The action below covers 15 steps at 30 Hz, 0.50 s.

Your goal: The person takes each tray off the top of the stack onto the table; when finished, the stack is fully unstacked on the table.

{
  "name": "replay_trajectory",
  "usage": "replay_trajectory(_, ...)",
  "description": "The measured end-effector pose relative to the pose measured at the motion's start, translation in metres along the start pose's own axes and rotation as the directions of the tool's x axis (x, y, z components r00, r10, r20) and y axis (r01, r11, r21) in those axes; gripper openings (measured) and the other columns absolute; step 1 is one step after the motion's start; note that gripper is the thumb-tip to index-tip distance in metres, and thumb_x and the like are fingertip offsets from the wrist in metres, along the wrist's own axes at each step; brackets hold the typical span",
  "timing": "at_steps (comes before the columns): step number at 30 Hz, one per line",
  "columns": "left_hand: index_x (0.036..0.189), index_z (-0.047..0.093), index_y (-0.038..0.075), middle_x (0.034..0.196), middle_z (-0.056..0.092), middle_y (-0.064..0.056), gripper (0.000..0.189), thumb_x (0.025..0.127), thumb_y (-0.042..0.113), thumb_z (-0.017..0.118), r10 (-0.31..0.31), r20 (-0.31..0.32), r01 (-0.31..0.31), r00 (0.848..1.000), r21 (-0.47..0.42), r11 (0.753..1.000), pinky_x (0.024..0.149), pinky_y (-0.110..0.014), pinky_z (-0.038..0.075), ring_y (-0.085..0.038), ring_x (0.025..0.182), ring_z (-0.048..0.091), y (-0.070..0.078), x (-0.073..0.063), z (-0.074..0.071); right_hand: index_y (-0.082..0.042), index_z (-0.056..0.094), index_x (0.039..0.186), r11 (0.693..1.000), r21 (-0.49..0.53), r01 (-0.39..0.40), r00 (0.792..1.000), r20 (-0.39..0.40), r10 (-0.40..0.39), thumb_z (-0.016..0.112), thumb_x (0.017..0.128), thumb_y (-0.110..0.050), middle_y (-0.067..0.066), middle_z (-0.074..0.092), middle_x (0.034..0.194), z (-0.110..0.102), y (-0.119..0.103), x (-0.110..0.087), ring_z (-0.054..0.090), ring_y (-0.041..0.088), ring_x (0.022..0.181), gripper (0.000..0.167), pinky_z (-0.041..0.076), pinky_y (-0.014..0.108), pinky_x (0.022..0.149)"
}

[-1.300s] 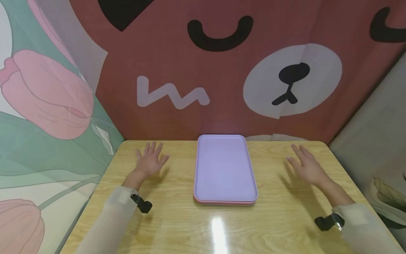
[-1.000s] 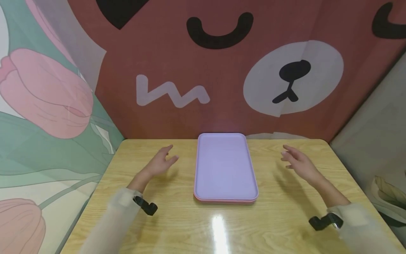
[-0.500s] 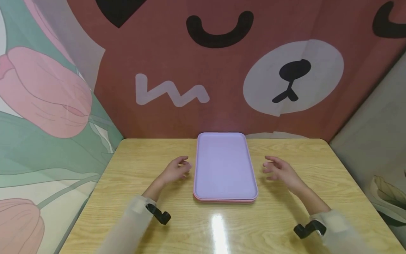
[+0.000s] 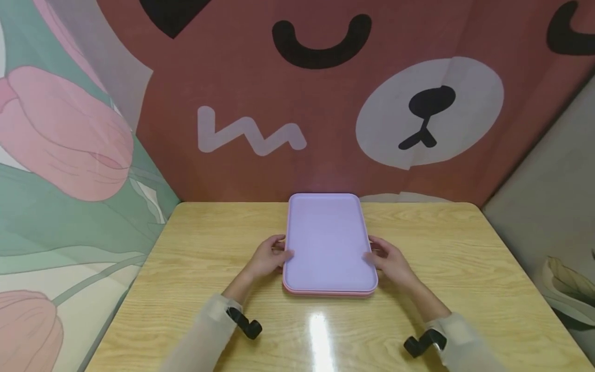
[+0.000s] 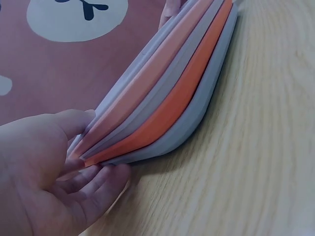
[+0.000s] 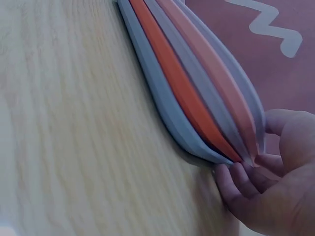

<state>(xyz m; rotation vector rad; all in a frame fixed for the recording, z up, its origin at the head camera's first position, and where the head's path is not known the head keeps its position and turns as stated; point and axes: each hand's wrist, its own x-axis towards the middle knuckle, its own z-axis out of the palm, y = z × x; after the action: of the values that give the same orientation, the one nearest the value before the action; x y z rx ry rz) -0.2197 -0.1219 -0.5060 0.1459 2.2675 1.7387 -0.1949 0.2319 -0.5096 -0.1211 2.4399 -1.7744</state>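
A stack of nested rectangular trays (image 4: pixel 329 243) lies at the back middle of the wooden table, lavender on top. Both wrist views show its layered edges: lavender, pink, greyish lavender, orange (image 5: pixel 170 108) and grey-blue (image 6: pixel 162 105) at the bottom. My left hand (image 4: pixel 267 257) grips the stack's left side, thumb over the top rim and fingers curled at the lower edge. On the opposite side my right hand (image 4: pixel 392 263) holds it likewise, its thumb on the rim and its fingertips low against the bottom tray. The undersides of the trays are hidden.
The wooden table (image 4: pixel 204 227) runs back to a wall hanging (image 4: pixel 241 175) printed with a bear. A tulip-patterned cloth (image 4: pixel 69 139) borders the left, and a grey cloth (image 4: pixel 548 181) the right. A black camera (image 4: pixel 245 323) is strapped to each wrist.
From spread positions over the table's two sides, both hands have come inward and taken hold of the tray stack's long sides. The stack stays in place.
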Motion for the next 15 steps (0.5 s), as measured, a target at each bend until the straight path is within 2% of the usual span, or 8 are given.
replay_trajectory(4,0.148,0.044,-0.003,0.122,0.059,-0.02,0.063,0.093,0.011,0.074,0.001,-0.006,-0.001,1.0,0.007,1.0,0.066,-0.038,0.062,-0.024,0.094,0.068,-0.0009,-0.0002,0.0,0.007,0.042,0.15,0.999,-0.054,0.006,0.999,-0.04,-0.009,0.068,0.098,-0.011,0.03,0.054,0.14,0.0051,0.003,0.0024,0.054,0.044,0.126,0.061,0.049,0.038,0.102)
replay_trajectory(7,0.147,0.046,-0.002,0.12,0.06,-0.019,0.064,0.092,0.009,0.075,0.015,-0.019,-0.014,1.0,0.034,0.999,0.066,-0.037,0.061,-0.022,0.093,0.067,-0.0018,0.0002,0.0004,0.007,0.041,0.151,0.998,-0.064,0.001,0.999,-0.048,-0.004,0.067,0.098,-0.009,0.03,0.053,0.141,0.0066,0.0051,0.0031,0.054,0.044,0.127,0.061,0.049,0.041,0.103)
replay_trajectory(15,0.145,0.051,-0.003,0.114,0.062,-0.017,0.057,0.092,0.004,0.07,0.065,-0.045,-0.06,0.997,0.112,0.992,0.068,-0.034,0.06,-0.023,0.093,0.067,-0.0019,0.0017,0.0034,0.006,0.042,0.15,1.0,-0.024,-0.016,0.998,-0.053,0.014,0.068,0.098,-0.011,0.029,0.055,0.14,0.0074,0.0082,0.0021,0.055,0.041,0.126,0.06,0.047,0.017,0.089)
